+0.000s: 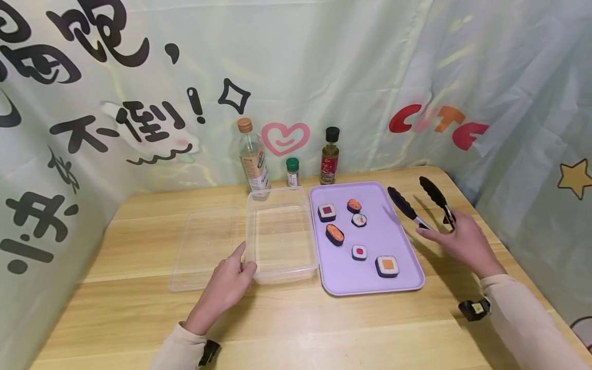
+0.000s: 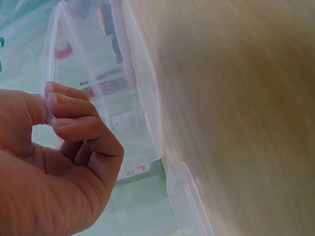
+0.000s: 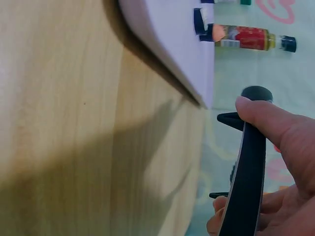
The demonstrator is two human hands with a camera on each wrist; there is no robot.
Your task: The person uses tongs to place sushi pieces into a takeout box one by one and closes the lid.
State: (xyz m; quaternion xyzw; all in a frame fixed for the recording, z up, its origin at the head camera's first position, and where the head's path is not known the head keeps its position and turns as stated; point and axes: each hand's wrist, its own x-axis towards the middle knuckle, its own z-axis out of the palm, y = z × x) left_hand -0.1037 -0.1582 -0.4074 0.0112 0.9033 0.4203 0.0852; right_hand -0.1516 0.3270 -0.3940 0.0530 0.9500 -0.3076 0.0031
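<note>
My left hand [image 1: 229,279] pinches the left rim of a clear plastic container [image 1: 281,237] between thumb and fingers; the left wrist view shows the fingertips on that rim. In my right hand [image 1: 467,241] is a pair of black-tipped tongs [image 1: 407,204], held above the table with the tips spread apart and nothing between them. Between the hands lies a purple tray [image 1: 370,282] with several sushi pieces, among them an orange-topped one [image 1: 335,234], a square roll with an orange centre [image 1: 387,266] and one with a dark red centre [image 1: 327,211].
A clear lid [image 1: 203,249] lies flat left of the container. Along the back stand a tall bottle with an orange cap [image 1: 254,156], a small green-capped jar [image 1: 292,172] and a dark-capped bottle [image 1: 329,156]. A printed curtain [image 1: 351,67] hangs behind the wooden table [image 1: 296,329].
</note>
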